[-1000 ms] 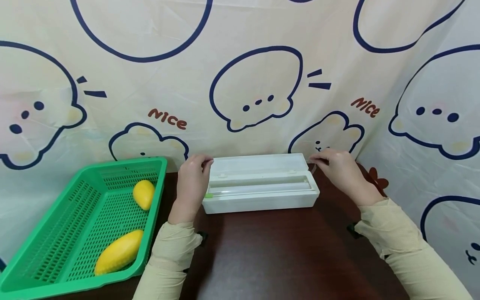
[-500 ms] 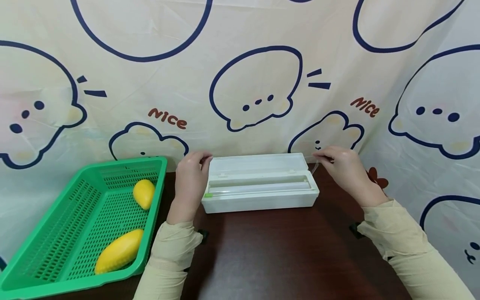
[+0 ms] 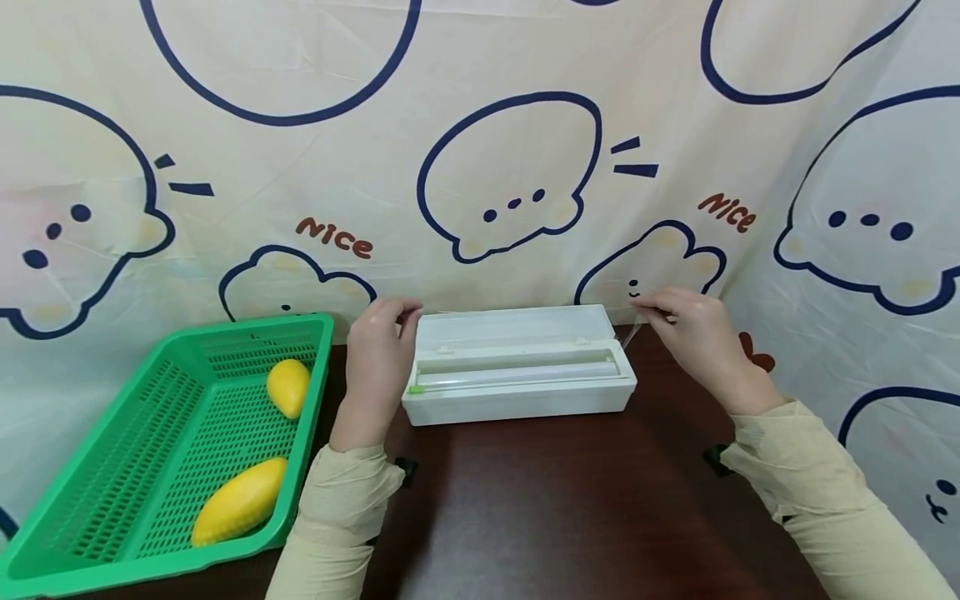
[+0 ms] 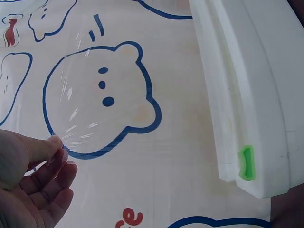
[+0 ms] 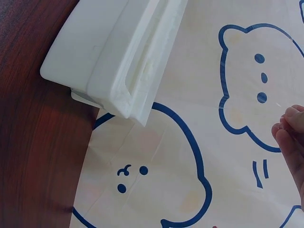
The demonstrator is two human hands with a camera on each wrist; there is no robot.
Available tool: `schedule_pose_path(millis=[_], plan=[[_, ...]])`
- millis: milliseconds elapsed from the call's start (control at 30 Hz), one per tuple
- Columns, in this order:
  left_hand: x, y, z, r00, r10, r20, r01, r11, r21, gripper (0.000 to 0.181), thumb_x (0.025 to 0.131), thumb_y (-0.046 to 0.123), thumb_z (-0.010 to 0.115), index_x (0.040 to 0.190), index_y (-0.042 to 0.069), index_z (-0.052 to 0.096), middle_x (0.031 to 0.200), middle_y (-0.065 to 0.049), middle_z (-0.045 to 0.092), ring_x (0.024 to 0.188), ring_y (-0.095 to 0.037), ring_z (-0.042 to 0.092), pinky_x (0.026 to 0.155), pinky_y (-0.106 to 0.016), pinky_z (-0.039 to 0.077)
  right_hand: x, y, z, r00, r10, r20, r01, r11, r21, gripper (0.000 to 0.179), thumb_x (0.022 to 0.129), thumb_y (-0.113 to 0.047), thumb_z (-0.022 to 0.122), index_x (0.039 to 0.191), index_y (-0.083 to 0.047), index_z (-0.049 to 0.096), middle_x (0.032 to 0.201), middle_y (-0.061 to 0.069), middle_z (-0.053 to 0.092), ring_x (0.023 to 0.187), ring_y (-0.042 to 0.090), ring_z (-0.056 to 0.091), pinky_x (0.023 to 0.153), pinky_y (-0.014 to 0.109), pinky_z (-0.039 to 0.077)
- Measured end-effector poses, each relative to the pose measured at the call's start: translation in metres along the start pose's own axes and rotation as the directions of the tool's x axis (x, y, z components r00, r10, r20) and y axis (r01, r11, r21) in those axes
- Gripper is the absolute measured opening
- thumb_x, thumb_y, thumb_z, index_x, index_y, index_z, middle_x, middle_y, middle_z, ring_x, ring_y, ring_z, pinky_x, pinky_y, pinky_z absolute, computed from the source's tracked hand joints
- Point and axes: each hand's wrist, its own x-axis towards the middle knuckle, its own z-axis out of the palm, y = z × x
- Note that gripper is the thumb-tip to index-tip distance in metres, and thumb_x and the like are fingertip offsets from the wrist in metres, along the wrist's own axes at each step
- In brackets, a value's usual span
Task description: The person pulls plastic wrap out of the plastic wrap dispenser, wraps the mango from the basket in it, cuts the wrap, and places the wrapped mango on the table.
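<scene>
A white cling film dispenser (image 3: 525,404) stands on the table with its lid raised. Inside lies a pale roll (image 3: 517,373), and a green slider (image 3: 416,389) sits at the front left. At the lid's left end, my left hand (image 3: 377,354) pinches clear cling film (image 4: 73,111), which shows wrinkles fanning from the thumb and fingertip in the left wrist view. Off the lid's right end, my right hand (image 3: 693,342) pinches the film between thumb and fingers; a thin transparent strand hangs below them. Most of the sheet is hard to see against the backdrop.
On the left stands a green basket (image 3: 318,400) holding two yellow fruit-like things, a small rounded one (image 3: 288,387) and a longer one (image 3: 240,502). Behind the dark wooden table (image 3: 555,508) hangs a cartoon-printed cloth (image 3: 510,50), which continues along the right side.
My right hand has moved slightly right and up, away from the dispenser's end. The left hand has risen a little and shifted slightly left. Both keep their pinch; the dispenser stays put.
</scene>
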Motion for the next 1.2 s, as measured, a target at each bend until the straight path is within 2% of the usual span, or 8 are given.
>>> schedule_pose_path(millis=[400, 667, 733, 833, 900, 967, 1100, 1200], plan=[[-0.007, 0.008, -0.013, 0.999, 0.036, -0.024, -0.036, 0.999, 0.007, 0.011, 0.096, 0.006, 0.072, 0.102, -0.003, 0.076, 0.098, -0.017, 0.071, 0.089, -0.032, 0.066, 0.081, -0.044, 0.058, -0.005, -0.005, -0.006, 0.999, -0.028, -0.032, 0.028, 1.000, -0.006, 0.022, 0.082, 0.010, 0.079, 0.102, 0.000, 0.080, 0.096, 0.017, 0.075, 0.088, 0.033, 0.072, 0.075, 0.050, 0.058], [-0.029, 0.012, -0.021, 0.999, 0.038, 0.017, -0.038, 0.999, 0.007, 0.012, 0.096, 0.008, 0.073, 0.104, -0.001, 0.076, 0.098, -0.015, 0.071, 0.088, -0.030, 0.067, 0.081, -0.042, 0.058, -0.027, -0.010, -0.018, 0.996, -0.083, -0.027, 0.083, 0.996, -0.021, 0.027, 0.077, 0.010, 0.083, 0.100, -0.003, 0.081, 0.097, 0.012, 0.076, 0.089, 0.030, 0.073, 0.077, 0.044, 0.056], [-0.036, 0.013, -0.023, 0.998, 0.051, 0.024, -0.051, 0.999, 0.013, 0.011, 0.095, 0.007, 0.074, 0.103, 0.000, 0.076, 0.096, -0.014, 0.070, 0.087, -0.029, 0.066, 0.079, -0.042, 0.058, -0.035, -0.011, -0.022, 0.995, -0.103, -0.012, 0.103, 0.994, -0.034, 0.030, 0.074, 0.010, 0.085, 0.099, -0.005, 0.081, 0.096, 0.010, 0.077, 0.088, 0.027, 0.073, 0.076, 0.040, 0.056], [-0.046, 0.015, -0.026, 0.996, 0.089, 0.029, -0.090, 0.996, 0.021, 0.010, 0.093, 0.005, 0.075, 0.102, -0.001, 0.076, 0.095, -0.013, 0.070, 0.087, -0.028, 0.067, 0.080, -0.042, 0.059, -0.048, -0.011, -0.026, 0.990, -0.140, 0.014, 0.140, 0.990, -0.020, 0.035, 0.070, 0.011, 0.086, 0.099, -0.007, 0.081, 0.094, 0.006, 0.076, 0.085, 0.023, 0.072, 0.081, 0.021, 0.054], [-0.053, 0.015, -0.027, 0.992, 0.123, 0.037, -0.124, 0.992, 0.031, 0.010, 0.091, 0.003, 0.077, 0.101, 0.000, 0.075, 0.094, -0.012, 0.070, 0.088, -0.028, 0.067, 0.081, -0.041, 0.059, -0.057, -0.011, -0.029, 0.985, -0.173, 0.028, 0.173, 0.985, 0.008, 0.025, 0.078, 0.005, 0.084, 0.099, -0.008, 0.080, 0.094, 0.003, 0.076, 0.083, 0.020, 0.071, 0.084, 0.009, 0.048], [-0.061, 0.015, -0.028, 0.986, 0.160, 0.049, -0.162, 0.986, 0.041, 0.011, 0.089, 0.001, 0.078, 0.099, -0.001, 0.075, 0.093, -0.011, 0.070, 0.088, -0.028, 0.067, 0.080, -0.040, 0.059, -0.066, -0.011, -0.030, 0.979, -0.202, 0.040, 0.200, 0.979, 0.038, 0.009, 0.094, -0.015, 0.076, 0.098, -0.008, 0.080, 0.093, 0.002, 0.076, 0.082, 0.018, 0.071, 0.088, 0.003, 0.041], [-0.075, 0.012, -0.031, 0.969, 0.234, 0.082, -0.239, 0.969, 0.054, 0.013, 0.084, -0.003, 0.082, 0.096, 0.000, 0.075, 0.088, -0.009, 0.068, 0.081, -0.025, 0.065, 0.072, -0.036, 0.059, -0.081, -0.009, -0.029, 0.967, -0.245, 0.074, 0.240, 0.968, 0.074, 0.057, 0.107, -0.050, 0.042, 0.096, -0.009, 0.080, 0.092, 0.000, 0.075, 0.080, 0.016, 0.070, 0.087, 0.004, 0.043], [-0.087, 0.009, -0.033, 0.948, 0.289, 0.129, -0.298, 0.953, 0.053, 0.017, 0.081, -0.003, 0.084, 0.094, 0.003, 0.074, 0.089, -0.006, 0.068, 0.081, -0.023, 0.065, 0.072, -0.034, 0.059, -0.090, -0.008, -0.029, 0.955, -0.272, 0.117, 0.261, 0.960, 0.098, 0.065, 0.107, -0.054, 0.033, 0.096, -0.010, 0.080, 0.093, -0.003, 0.074, 0.080, 0.014, 0.070, 0.084, 0.004, 0.044]])
